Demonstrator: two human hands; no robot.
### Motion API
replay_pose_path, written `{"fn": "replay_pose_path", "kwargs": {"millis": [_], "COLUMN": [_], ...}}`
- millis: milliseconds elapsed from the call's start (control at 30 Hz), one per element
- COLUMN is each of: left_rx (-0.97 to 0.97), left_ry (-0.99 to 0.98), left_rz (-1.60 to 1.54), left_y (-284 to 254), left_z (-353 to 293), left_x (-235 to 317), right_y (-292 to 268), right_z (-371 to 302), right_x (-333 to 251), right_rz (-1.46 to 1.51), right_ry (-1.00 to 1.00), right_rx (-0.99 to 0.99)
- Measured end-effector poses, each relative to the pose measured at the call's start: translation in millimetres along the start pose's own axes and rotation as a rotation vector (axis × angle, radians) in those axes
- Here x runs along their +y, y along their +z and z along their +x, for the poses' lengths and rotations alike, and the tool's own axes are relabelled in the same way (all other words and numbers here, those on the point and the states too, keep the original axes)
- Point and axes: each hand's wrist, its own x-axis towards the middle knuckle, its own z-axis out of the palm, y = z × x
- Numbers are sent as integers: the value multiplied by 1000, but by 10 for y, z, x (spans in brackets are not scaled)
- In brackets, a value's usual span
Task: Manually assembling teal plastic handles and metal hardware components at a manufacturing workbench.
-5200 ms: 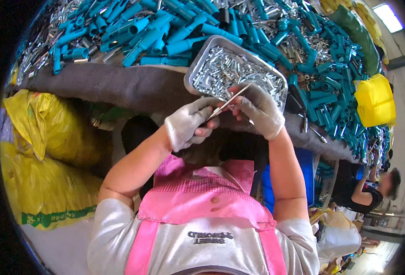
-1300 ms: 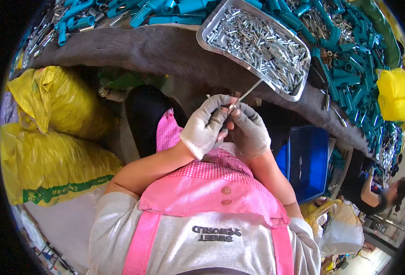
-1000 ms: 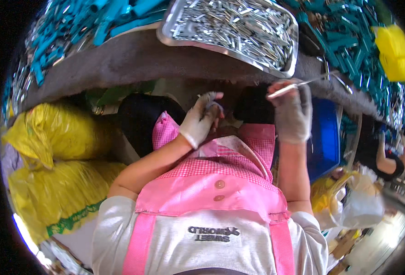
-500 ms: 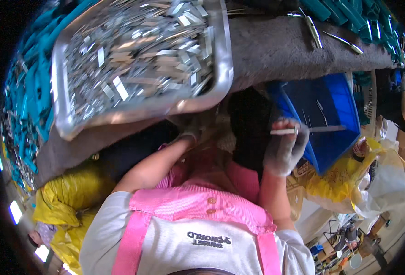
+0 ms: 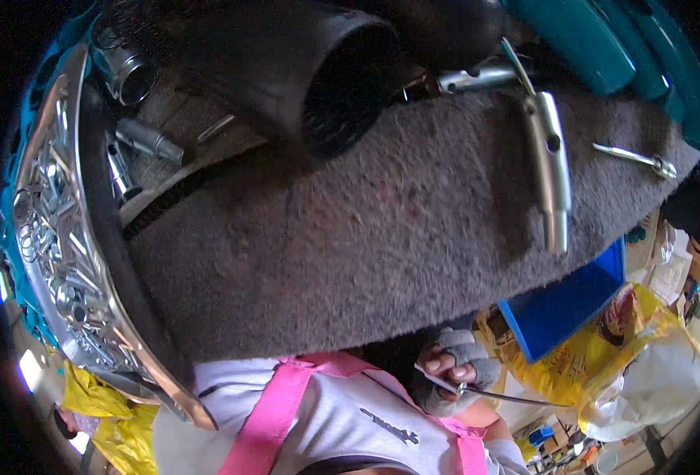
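Note:
My right hand, in a grey glove with bare fingertips, is closed below the near edge of the padded bench. Its fingers grip a thin metal rod with a small flat pale piece at the finger end. The rod points right, toward a yellow and white bag. My left hand is out of sight. On the bench's grey fuzzy cover lie a silver metal tube with a round hole and, farther right, a slim metal piece with a knobbed end.
A metal tray of small shiny parts stands at the left. A large dark hollow cylinder looms at the top. Teal pieces lie at the far right. A blue bin and the yellow and white bag sit below the bench's right end.
The view has shifted closer over the bench; the tray now lies at the far left edge. My right hand appears lower, still closed on a slender piece. My left forearm has gone from view.

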Motion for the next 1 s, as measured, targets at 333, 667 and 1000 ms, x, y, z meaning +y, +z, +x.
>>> {"fn": "replay_pose_path", "kwargs": {"millis": [333,667,1000], "left_rx": [-9,62,277], "left_ry": [79,299,186], "left_rz": [221,401,707], "left_y": [-36,-251,-1018], "left_z": [414,767,-1081], "left_x": [3,698,512], "right_y": [-39,328,898], "right_z": [149,7,520], "right_x": [-96,-52,140], "right_rz": [-107,-174,-112], "right_ry": [131,96,298], "right_rx": [-8,228,76]}}
